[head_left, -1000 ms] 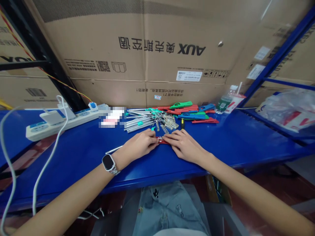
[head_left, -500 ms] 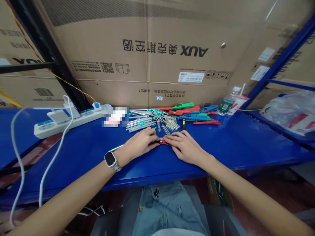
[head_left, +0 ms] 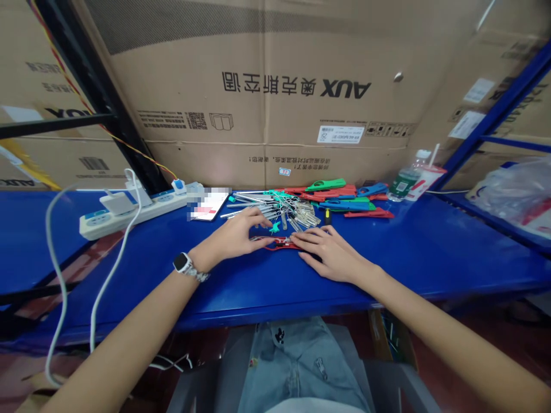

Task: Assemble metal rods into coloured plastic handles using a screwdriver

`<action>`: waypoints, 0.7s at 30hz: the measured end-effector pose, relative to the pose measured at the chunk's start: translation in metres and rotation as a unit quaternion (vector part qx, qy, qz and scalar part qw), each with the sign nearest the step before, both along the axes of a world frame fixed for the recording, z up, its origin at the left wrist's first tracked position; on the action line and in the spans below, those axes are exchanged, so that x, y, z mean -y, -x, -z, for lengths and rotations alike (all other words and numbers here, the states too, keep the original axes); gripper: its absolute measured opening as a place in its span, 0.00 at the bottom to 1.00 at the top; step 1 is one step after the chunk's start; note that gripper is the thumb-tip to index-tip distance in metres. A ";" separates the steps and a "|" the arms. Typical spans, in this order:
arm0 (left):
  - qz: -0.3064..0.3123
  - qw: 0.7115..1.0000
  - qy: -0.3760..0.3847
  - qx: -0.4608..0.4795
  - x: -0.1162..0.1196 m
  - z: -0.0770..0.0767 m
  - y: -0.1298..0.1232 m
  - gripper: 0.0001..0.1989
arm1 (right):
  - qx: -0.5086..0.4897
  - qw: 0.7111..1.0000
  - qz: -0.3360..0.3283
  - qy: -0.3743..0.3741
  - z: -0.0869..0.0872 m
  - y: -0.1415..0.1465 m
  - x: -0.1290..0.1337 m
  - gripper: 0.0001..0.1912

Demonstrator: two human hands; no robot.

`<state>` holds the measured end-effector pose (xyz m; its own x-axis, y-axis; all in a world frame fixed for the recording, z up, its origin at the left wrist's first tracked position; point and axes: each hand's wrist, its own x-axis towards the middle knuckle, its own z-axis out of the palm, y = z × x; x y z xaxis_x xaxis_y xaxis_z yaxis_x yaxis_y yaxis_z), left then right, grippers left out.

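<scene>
A red lighter casing [head_left: 282, 245] lies open on the blue table in front of me, with small metal and clear parts inside. My right hand [head_left: 329, 252] holds its right end, fingertips pressed onto it. Near the casing's left part is my left hand [head_left: 241, 232], thumb and fingers apart; its thumb tip touches or nearly touches the casing. A small green trigger piece [head_left: 274, 228] sits just beyond the casing, by the left fingertips. Behind it is a pile of metal lighter tubes [head_left: 249, 201] with wires, green pieces and clear parts [head_left: 305, 215].
Red, blue and green lighter casings [head_left: 344, 201] lie at the back, near a yellow-black screwdriver handle [head_left: 328, 216]. A bottle [head_left: 402, 183] and cup [head_left: 424, 182] stand right. Left are a phone [head_left: 210, 203] and a power strip [head_left: 99, 223] with white cables. A large carton [head_left: 275, 115] stands behind.
My left hand has drawn back left from the casing and its fingers have spread, uncovering the casing's left part and the green piece. My right hand stays on the casing. The view has shifted slightly.
</scene>
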<state>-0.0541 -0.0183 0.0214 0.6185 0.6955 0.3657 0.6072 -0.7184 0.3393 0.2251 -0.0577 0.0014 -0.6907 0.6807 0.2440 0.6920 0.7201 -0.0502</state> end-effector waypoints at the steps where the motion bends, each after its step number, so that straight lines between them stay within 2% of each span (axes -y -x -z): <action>1: -0.007 0.999 0.037 -0.005 -0.003 -0.001 0.007 0.16 | 0.004 1.000 -0.005 -0.001 0.000 -0.001 -0.003 0.22; 4: -0.009 0.989 0.147 -0.020 -0.011 -0.002 0.022 0.16 | -0.001 1.000 -0.018 -0.009 0.002 -0.005 -0.011 0.22; 6: -0.001 0.983 0.182 -0.024 -0.014 -0.002 0.025 0.13 | -0.012 0.999 -0.025 -0.017 0.003 -0.006 -0.014 0.22; 10: 0.017 0.980 0.197 -0.029 -0.013 -0.002 0.024 0.11 | -0.024 0.998 -0.019 -0.046 0.001 -0.002 -0.015 0.20; 14: 0.021 0.978 0.207 -0.018 -0.012 -0.002 0.020 0.11 | -0.054 0.996 -0.007 -0.075 -0.006 0.019 -0.017 0.19; 17: 0.002 0.974 0.225 0.013 -0.013 0.000 0.020 0.12 | -0.068 0.996 -0.028 -0.041 -0.006 0.046 -0.022 0.18; 21: -0.002 0.972 0.235 0.026 -0.014 0.002 0.024 0.09 | -0.080 0.996 -0.047 0.021 0.001 0.070 -0.032 0.17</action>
<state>-0.0780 -0.0038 0.0199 0.6050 0.7954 0.0376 0.5833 -0.4748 0.6590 0.1551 -0.0258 0.0002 -0.7062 0.6277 0.3274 0.6032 0.7756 -0.1860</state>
